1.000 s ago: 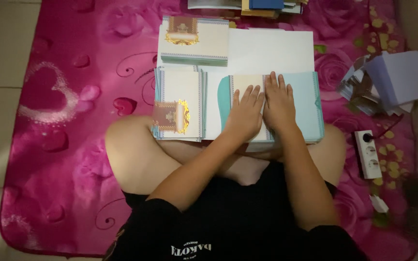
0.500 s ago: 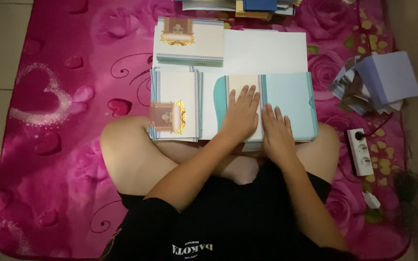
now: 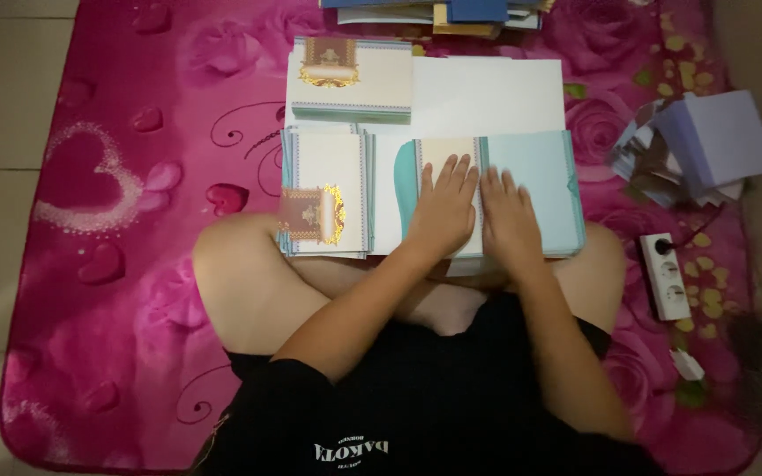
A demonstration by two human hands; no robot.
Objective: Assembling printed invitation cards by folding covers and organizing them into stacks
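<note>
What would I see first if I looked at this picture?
First the bright pink rug with hearts and roses, filling most of the floor. In the middle, the left hand and right hand lie flat side by side on a teal card over the person's crossed legs. Left of them lies a stack of cream cards with a gold ornament, and another stack lies above it.

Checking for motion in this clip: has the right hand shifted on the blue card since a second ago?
Yes. The right hand has slid back toward the person, off the far part of the blue card.
</note>
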